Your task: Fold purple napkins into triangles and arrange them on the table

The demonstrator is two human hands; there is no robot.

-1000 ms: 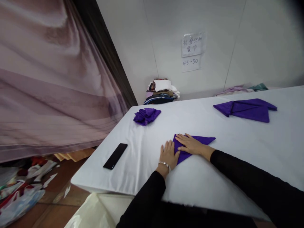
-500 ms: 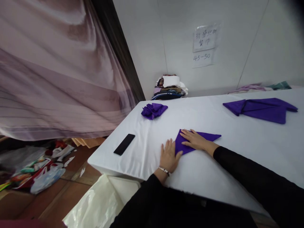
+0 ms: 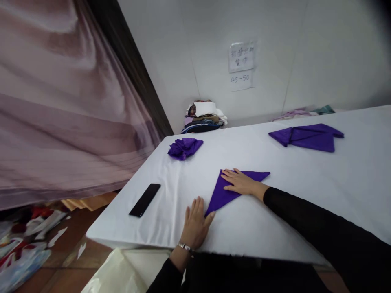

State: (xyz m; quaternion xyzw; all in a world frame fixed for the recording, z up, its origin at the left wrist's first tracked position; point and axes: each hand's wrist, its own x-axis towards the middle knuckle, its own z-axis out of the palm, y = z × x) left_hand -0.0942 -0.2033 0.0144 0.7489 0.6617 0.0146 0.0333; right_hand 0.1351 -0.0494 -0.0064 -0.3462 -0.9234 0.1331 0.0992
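Inspected a white-clothed counter point(image 3: 351, 195). Recorded a folded purple cloth point(image 3: 314, 140) at its far right. Located the triangular purple cloth point(image 3: 221, 196) lying flat near the front edge. Noted a crumpled purple cloth point(image 3: 185, 149) at far left. Found the left hand point(image 3: 195, 225) palm down, unclenched, grasping nothing, at the triangle's near corner; could not confirm thumb contact. Found the right hand point(image 3: 240, 182) flattened upon the triangle, gripping nothing. Logged a black phone point(image 3: 144, 200) left of both.

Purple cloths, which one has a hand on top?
The triangle cloth: the right hand lies on it. The bunched cloth and long cloth both lie untouched.
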